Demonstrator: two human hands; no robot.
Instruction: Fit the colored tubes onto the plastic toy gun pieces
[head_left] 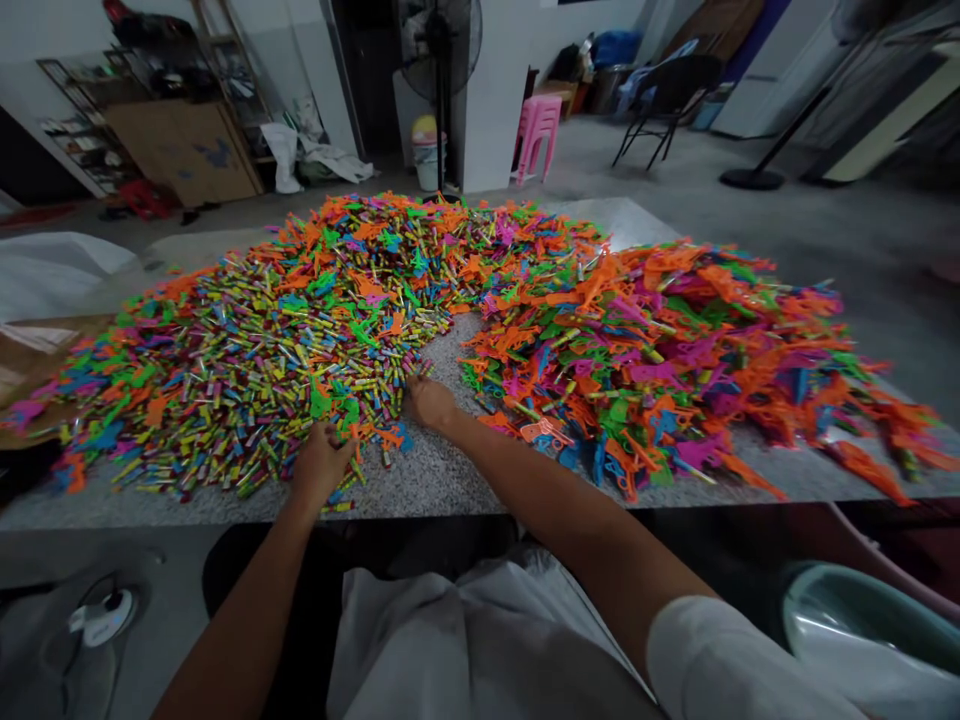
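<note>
A speckled grey table [450,480] carries two big heaps. On the left lies a pile of small coloured tubes [247,350] mixed with flat plastic pieces. On the right lies a pile of bright plastic toy pistols [660,350], mostly orange, pink and green. My left hand [321,462] rests at the near edge of the tube pile, fingers curled around a few small pieces I cannot name. My right hand [429,402] reaches into the gap between the piles, fingers bent down on the tubes; what it grips is hidden.
A teal basin [862,620] stands low at the right. A white cloth [465,640] covers my lap. A power strip [101,615] lies on the floor at left. Behind the table are a fan [442,50], a pink stool [536,130], a black chair [664,95] and shelves [97,120].
</note>
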